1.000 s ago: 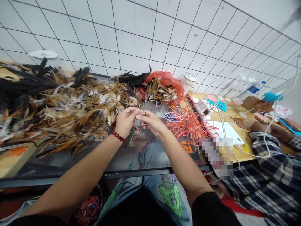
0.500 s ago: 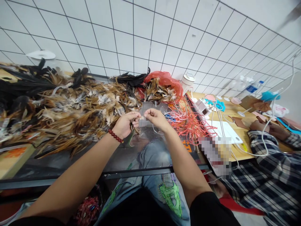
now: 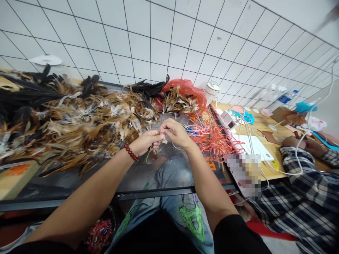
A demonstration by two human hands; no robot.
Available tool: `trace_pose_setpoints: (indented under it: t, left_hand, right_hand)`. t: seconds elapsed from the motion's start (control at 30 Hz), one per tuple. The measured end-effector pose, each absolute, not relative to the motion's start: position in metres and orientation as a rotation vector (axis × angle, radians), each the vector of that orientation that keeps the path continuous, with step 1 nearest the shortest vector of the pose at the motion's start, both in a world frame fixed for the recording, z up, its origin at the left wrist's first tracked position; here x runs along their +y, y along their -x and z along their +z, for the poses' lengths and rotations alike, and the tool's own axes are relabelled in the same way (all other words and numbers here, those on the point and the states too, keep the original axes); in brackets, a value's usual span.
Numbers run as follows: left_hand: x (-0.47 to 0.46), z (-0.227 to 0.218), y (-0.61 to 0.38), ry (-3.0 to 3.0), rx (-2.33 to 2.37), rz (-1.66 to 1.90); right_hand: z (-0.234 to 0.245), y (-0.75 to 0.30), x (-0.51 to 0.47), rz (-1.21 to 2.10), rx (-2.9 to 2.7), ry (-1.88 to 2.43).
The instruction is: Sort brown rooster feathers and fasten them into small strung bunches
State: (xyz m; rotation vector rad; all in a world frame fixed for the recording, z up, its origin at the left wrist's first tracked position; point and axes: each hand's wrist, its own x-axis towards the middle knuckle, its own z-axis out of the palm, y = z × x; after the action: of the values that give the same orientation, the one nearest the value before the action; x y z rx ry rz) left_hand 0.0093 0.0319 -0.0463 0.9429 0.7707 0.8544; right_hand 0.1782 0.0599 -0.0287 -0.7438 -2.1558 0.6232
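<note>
My left hand (image 3: 146, 142) and my right hand (image 3: 175, 133) meet fingertip to fingertip above a glass tabletop (image 3: 79, 180). Both pinch a small bundle of feather quills (image 3: 160, 133), and a thin white thread (image 3: 177, 147) loops down below the right hand. A red bead bracelet (image 3: 130, 152) sits on my left wrist. A big heap of brown, white and black feathers (image 3: 69, 121) lies just left of the hands. To the right lies a tangle of red and white cords (image 3: 214, 137).
A red plastic bag (image 3: 190, 92) with more feathers sits by the tiled wall, next to a white cup (image 3: 212, 92). Another person in a plaid sleeve (image 3: 304, 176) rests an arm on a wooden table (image 3: 267, 123) with cables, a white board and bottles.
My hands came closer together, fingertips now touching at the quill bundle. They sit slightly higher than a second ago. The person at the right stays still.
</note>
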Motion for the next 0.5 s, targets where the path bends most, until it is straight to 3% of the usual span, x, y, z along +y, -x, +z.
trace_pose_setpoints:
  t: [0.27,0.5]
  left_hand:
    - [0.0309,-0.0473,-0.0108,-1.029,0.788,0.832]
    - [0.0326,-0.0423,-0.0137,-1.002,0.973,1.031]
  right_hand:
    - [-0.028,-0.1804,0.0605,0.633,-2.151,0.756]
    - [-0.0343,-0.1815,0.065,0.617,-1.961,0.949]
